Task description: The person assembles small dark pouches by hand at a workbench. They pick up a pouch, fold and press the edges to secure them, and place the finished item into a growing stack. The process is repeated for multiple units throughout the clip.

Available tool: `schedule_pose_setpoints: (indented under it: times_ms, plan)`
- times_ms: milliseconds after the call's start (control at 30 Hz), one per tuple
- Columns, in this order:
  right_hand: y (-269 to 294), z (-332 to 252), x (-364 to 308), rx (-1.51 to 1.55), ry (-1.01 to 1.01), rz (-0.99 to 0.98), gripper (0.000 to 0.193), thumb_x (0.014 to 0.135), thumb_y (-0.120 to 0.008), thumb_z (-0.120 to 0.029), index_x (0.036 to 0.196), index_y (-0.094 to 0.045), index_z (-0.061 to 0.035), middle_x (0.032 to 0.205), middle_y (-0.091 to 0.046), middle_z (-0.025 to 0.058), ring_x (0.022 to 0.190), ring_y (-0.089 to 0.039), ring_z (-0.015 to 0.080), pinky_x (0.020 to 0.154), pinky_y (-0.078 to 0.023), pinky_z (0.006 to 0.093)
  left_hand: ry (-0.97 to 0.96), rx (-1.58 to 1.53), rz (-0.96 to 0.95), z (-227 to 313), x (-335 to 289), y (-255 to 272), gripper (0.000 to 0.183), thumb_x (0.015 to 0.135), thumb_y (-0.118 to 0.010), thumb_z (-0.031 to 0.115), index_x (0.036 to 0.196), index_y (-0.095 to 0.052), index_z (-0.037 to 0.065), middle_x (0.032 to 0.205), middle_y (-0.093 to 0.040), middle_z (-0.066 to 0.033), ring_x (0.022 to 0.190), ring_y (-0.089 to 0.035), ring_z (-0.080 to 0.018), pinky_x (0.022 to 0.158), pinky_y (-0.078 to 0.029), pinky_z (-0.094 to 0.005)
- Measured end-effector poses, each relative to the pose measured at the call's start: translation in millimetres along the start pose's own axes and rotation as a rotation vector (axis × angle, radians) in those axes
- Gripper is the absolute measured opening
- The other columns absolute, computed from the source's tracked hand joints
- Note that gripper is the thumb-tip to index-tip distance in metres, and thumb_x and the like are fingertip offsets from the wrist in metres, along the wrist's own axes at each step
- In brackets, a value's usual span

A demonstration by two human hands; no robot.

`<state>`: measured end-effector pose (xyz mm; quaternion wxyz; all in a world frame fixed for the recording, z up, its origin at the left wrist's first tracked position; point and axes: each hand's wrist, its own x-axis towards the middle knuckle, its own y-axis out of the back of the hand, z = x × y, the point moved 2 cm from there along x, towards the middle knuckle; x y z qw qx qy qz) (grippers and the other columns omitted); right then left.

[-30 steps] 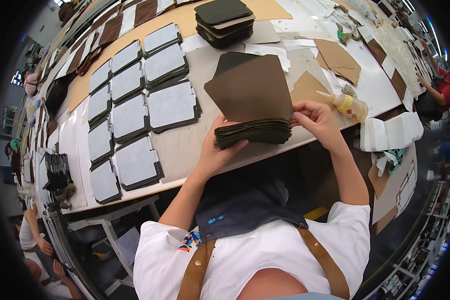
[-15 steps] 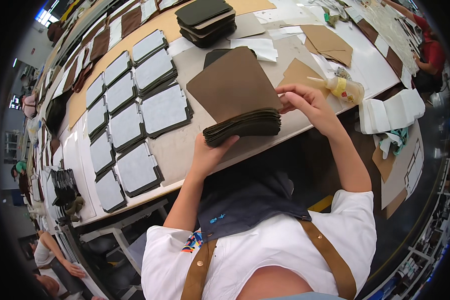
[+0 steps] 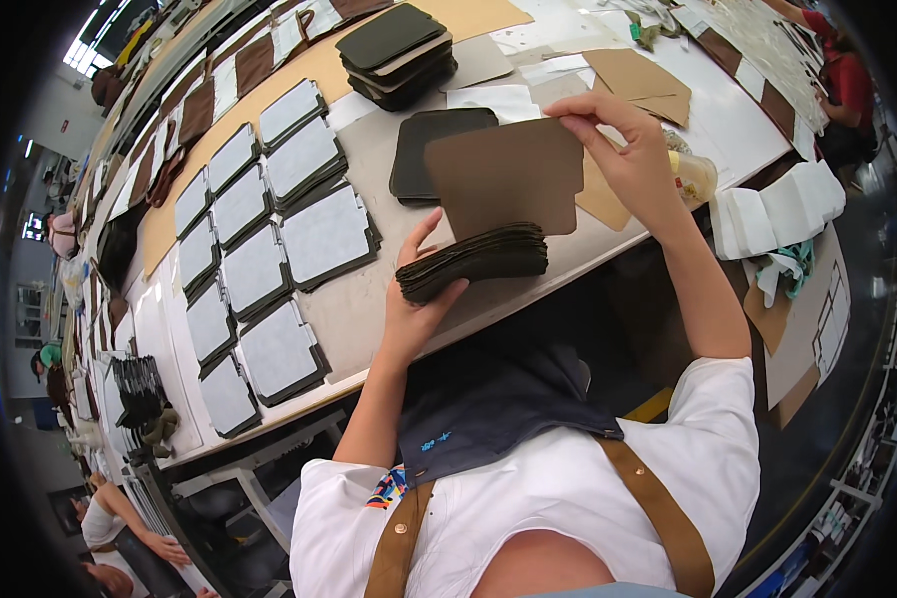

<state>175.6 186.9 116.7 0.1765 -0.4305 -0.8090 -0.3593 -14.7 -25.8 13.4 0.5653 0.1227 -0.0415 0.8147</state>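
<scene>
My left hand (image 3: 416, 299) is closed round the left end of a thick stack of thin dark pieces (image 3: 476, 263), which bends over the table's front edge. Between the fingertips of my right hand (image 3: 623, 149) is the upper right corner of a single brown panel (image 3: 508, 177), with notched corners. This panel stands up just behind the stack; whether its lower edge still touches it I cannot tell. Behind the panel, partly covered by it, a dark green panel or small pile (image 3: 419, 149) lies flat on the table.
Rows of dark piles topped with pale sheets (image 3: 324, 239) cover the left of the table. A taller dark stack (image 3: 397, 60) stands at the back. Brown card pieces (image 3: 640, 85), a glue bottle (image 3: 693, 177) and white folded sheets (image 3: 777, 219) are on the right. Other people work nearby.
My right hand has moved up and right, turning the brown panel and uncovering the dark piece behind it. My left hand keeps the stack, with its fingers now loosened at the back.
</scene>
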Motion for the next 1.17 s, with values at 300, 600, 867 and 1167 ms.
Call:
schedule_pose_setpoints:
  times_ms: [300, 600, 867, 1167]
  plan:
    - [0.4, 39.8, 0.5, 0.425, -0.339, 0.111, 0.018, 0.102, -0.063, -0.007, 0.116, -0.074, -0.0022, 0.101, -0.074, 0.0037, 0.086, -0.068, 0.009, 0.079, -0.056, 0.0246, -0.018, 0.099, -0.064, -8.4, -0.9, 5.4, 0.04, 0.083, -0.079, 0.004, 0.122, -0.072, 0.003, 0.166, -0.034, -0.0146, 0.135, -0.054, -0.0271, 0.114, -0.04, -0.0417]
    - [-46.0, 68.7, -63.4, 0.651, -0.936, -0.582, 0.022, 0.097, -0.07, -0.021, 0.105, -0.074, -0.0008, 0.082, -0.07, 0.0002, 0.064, -0.062, 0.0076, 0.065, -0.053, 0.0229, -0.048, 0.215, 0.01, -21.4, -4.3, 7.8, 0.033, 0.08, -0.082, 0.005, 0.112, -0.072, 0.002, 0.162, -0.036, -0.0208, 0.147, -0.041, -0.0369, 0.118, -0.036, -0.0459]
    - [-42.1, 42.4, -71.9, 0.079, -0.302, -0.391, 0.03, 0.106, -0.056, -0.021, 0.115, -0.072, 0.0029, 0.113, -0.071, 0.0078, 0.1, -0.065, 0.0125, 0.091, -0.051, 0.0289, -0.046, 0.068, 0.12, -17.2, -10.4, 2.1, 0.044, 0.085, -0.08, -0.001, 0.127, -0.065, -0.001, 0.13, -0.064, -0.013, 0.117, -0.063, -0.0234, 0.106, -0.047, -0.0349]
    - [-87.3, 1.2, -135.9, 0.433, -0.442, -0.225, 0.075, 0.098, -0.073, -0.037, 0.154, -0.033, -0.0063, 0.142, -0.056, 0.0144, 0.129, -0.055, 0.0228, 0.115, -0.036, 0.0335, -0.012, -0.067, 0.141, -10.4, -7.7, -4.8, 0.097, 0.087, -0.077, -0.005, 0.163, -0.018, 0.002, 0.142, -0.056, -0.0118, 0.126, -0.059, -0.0218, 0.109, -0.044, -0.031]
